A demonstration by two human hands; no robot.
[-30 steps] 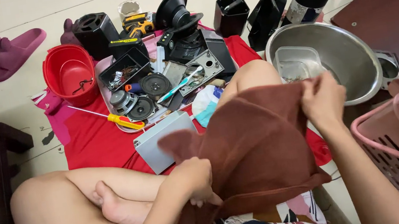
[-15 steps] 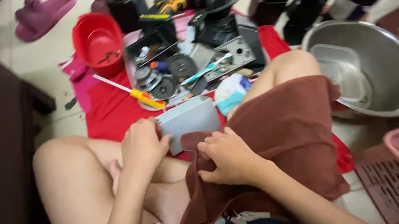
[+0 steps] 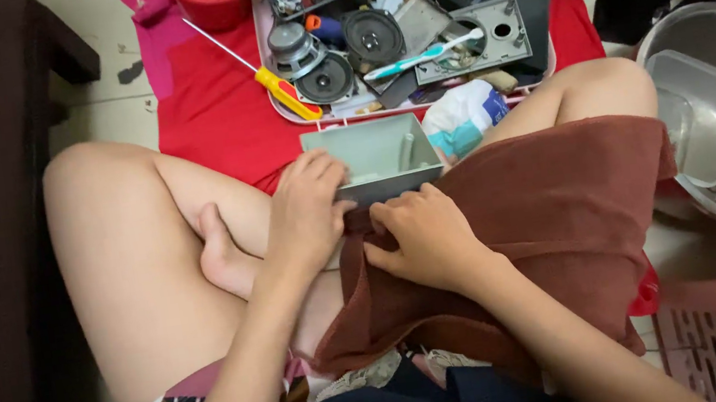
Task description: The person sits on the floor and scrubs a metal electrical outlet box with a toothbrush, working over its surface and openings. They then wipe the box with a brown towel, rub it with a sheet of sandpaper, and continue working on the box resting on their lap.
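Gripped by the left hand [image 3: 307,206] at its near edge is a grey-green box [image 3: 375,154], set on the red cloth [image 3: 210,110] before the knees. Beside it, the brown towel [image 3: 557,220], draped over the right thigh, is pinched by the right hand [image 3: 420,241]. A yellow-handled screwdriver [image 3: 287,92] is seen beyond the box.

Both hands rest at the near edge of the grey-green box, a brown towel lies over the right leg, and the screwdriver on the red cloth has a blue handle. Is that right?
Not quite: the screwdriver on the red cloth has a yellow handle with a red tip, not blue, as the head view shows. The rest holds: the left hand and right hand rest at the near edge of the grey-green box, and the brown towel lies over the right leg.
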